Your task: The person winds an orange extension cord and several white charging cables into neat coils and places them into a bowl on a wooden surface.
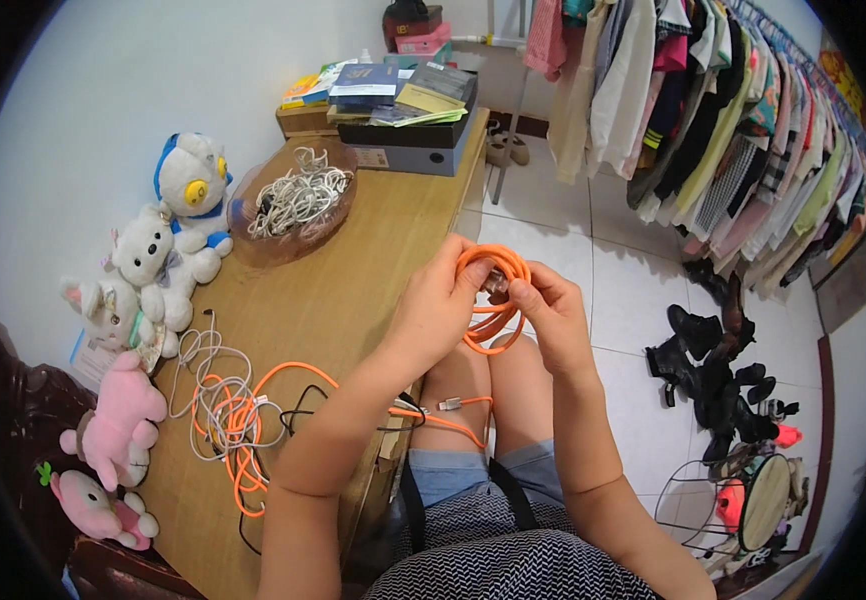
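a pale tiled floor (618, 320) fills the right side, showing openly between the person's knees and the dark shoes (713, 375) below a long rack of hanging clothes (693, 120). the wooden tabletop (393, 225) runs along the white wall (103, 90), its long right edge passing beside the person's thighs; bare wood shows from the middle to that edge, giving the forearms side room. a grey-blue box (408, 158) bearing papers sits at the tabletop's far right corner. five plush toys (158, 265) line the left, wall-side edge, and a translucent bowl (241, 222) heaped with white cables (298, 195) stands near the far left corner. nearer, a loose tangle of orange, grey and black cables (238, 430) spreads from beside the toys to the right edge, with orange lengths crossing onto the lap. past that edge, above the knees, the left hand (440, 295) and right hand (556, 312) grasp a coiled orange cable (485, 333) from both sides, thumbs pressed near a small clear plug (494, 284).
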The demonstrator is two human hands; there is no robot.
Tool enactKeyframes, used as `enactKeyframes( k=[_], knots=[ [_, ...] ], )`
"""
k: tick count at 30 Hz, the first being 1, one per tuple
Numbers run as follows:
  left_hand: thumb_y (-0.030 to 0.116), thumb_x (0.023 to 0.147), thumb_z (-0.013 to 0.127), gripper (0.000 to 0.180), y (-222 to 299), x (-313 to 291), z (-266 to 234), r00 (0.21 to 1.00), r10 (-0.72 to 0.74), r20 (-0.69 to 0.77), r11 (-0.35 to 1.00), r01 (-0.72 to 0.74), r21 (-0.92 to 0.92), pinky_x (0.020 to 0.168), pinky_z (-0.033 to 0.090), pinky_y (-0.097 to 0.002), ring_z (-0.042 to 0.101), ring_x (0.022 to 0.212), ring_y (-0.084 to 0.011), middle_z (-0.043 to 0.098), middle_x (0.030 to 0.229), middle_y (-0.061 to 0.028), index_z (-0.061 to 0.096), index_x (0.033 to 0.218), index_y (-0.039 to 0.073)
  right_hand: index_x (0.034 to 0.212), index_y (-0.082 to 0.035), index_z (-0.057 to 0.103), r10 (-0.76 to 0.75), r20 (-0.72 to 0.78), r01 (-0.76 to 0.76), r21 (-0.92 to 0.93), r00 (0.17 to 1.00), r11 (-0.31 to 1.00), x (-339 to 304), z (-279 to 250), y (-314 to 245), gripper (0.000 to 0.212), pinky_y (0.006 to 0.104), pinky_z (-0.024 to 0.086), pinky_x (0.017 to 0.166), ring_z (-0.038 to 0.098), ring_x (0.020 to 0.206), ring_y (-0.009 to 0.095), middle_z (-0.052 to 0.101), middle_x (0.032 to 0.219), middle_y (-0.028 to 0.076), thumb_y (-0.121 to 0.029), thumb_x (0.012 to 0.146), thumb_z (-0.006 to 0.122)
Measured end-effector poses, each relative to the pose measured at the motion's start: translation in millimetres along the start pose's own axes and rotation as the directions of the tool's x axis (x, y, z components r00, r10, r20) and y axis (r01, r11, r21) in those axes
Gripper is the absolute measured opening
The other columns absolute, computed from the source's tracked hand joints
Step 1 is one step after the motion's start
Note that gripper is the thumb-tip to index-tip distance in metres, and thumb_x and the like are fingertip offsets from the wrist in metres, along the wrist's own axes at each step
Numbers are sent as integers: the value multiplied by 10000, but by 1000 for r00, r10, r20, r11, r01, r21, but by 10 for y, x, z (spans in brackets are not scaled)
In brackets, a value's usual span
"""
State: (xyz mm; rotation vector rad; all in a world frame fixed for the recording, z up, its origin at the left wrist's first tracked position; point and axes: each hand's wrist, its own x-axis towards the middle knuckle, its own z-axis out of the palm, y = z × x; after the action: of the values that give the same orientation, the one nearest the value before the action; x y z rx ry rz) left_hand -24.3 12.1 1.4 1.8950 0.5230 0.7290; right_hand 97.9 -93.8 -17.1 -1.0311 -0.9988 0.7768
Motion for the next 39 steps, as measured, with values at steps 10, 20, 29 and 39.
enactKeyframes(
  k=[10, 20, 29, 39],
  knots=[
    [145, 909, 534, 172, 57, 26, -38, 986, -7, 165, 745, 115, -657, 613, 436, -181, 512, 713, -44, 560, 879, -7, 467, 1037, 51, 1181, -7, 434, -346, -113, 358, 104, 931, 928, -11, 169, 9, 349, 254, 492, 752, 581, 884, 130, 589, 1025, 88, -179, 906, 562],
    [180, 876, 582, 214, 40, 37, -131, 914, -99, 393, 839, 289, -461, 632, 419, -168, 487, 702, -23, 561, 884, 11, 533, 1027, 37, 1139, 1, 454, -280, -242, 309, 93, 929, 947, -61, 177, 252, 254, 228, 474, 690, 552, 779, 103, 570, 991, 81, -153, 939, 479],
    [214, 916, 548, 311, -7, 59, -109, 918, -29, 395, 728, 290, -621, 682, 441, -200, 512, 783, -52, 572, 919, -3, 515, 1140, 0, 1185, -15, 503, -391, -288, 329, -239, 874, 913, 23, 262, 265, 267, 287, 443, 804, 527, 955, 176, 532, 1035, 84, -103, 936, 469],
    [264, 930, 506, 287, -208, 95, -33, 942, -92, 323, 832, 251, -495, 556, 381, -177, 441, 646, -35, 535, 841, 3, 501, 1095, 30, 910, -111, 667, -736, -30, 405, -819, 677, 406, 100, 121, 217, 305, 310, 424, 689, 510, 806, 205, 551, 908, 28, -19, 628, 738]
  ],
)
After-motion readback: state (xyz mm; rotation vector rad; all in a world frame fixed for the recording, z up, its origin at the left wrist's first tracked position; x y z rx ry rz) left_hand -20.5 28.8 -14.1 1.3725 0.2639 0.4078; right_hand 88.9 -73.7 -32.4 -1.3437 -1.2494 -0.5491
